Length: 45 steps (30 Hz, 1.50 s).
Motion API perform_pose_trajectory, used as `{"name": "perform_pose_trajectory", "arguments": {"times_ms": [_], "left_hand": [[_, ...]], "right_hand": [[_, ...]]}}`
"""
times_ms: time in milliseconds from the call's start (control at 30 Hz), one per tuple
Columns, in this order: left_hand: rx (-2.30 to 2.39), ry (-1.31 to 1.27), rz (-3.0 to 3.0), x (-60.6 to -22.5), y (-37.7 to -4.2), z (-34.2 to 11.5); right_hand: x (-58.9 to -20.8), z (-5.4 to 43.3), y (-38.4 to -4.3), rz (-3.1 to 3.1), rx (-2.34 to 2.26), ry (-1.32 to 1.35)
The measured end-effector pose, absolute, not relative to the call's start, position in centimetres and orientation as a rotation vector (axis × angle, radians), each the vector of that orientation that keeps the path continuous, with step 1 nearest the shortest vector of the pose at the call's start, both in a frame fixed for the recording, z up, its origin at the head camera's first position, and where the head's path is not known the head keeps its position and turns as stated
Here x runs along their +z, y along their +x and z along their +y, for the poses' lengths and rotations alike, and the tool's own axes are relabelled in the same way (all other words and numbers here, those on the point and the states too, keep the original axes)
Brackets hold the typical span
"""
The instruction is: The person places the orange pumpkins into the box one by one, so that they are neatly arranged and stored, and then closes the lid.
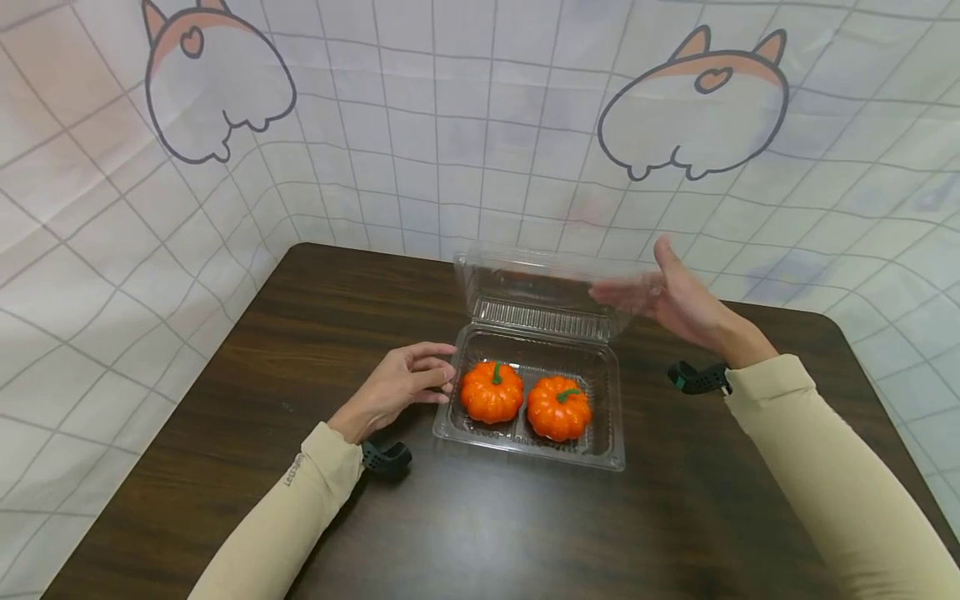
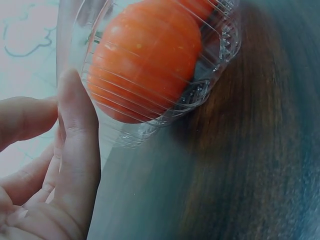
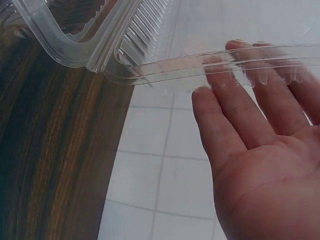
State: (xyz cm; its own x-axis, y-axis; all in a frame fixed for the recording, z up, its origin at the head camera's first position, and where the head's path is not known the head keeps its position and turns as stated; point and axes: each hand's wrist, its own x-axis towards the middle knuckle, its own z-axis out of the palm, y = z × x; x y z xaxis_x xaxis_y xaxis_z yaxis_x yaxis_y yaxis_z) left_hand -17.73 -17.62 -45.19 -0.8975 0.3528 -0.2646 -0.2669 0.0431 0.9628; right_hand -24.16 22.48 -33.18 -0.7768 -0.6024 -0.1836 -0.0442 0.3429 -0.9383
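Note:
A clear plastic clamshell container stands on the table with its lid raised at the back. Inside sit two small orange pumpkins with green stems, a left pumpkin and a right pumpkin. My left hand is at the container's left rim; in the left wrist view its thumb and a finger pinch the rim's edge. Behind the right side of the lid, my right hand is spread with straight fingers. The right wrist view shows those fingertips through the clear lid.
A dark wood table carries the container. White grid-patterned cloth with cartoon animal drawings hangs behind and beside it. Dark straps hang at both wrists.

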Motion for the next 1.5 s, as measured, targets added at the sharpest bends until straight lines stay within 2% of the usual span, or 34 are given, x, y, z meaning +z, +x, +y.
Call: {"name": "perform_pose_trajectory", "arguments": {"times_ms": [300, 567, 933, 1100, 1500], "left_hand": [[1.888, 0.053, 1.910, -45.2, -17.4, -17.5], [1.907, 0.044, 1.896, -45.3, -17.3, -17.5], [1.904, 0.049, 1.905, -45.3, -17.2, -17.3], [1.893, 0.046, 1.919, -45.2, -17.1, -17.3], [1.900, 0.043, 1.908, -45.1, -17.0, -17.4]], "right_hand": [[-32.8, 21.9, -23.1, 2.207, -1.284, -0.530], [-32.5, 22.1, -22.3, 2.447, -0.970, -0.374], [-32.7, 21.8, -21.0, 2.496, -0.810, -0.623], [-33.4, 21.7, -20.0, 2.525, -0.827, -0.791], [-35.1, 21.6, -18.1, 2.643, -0.735, -1.013]]}}
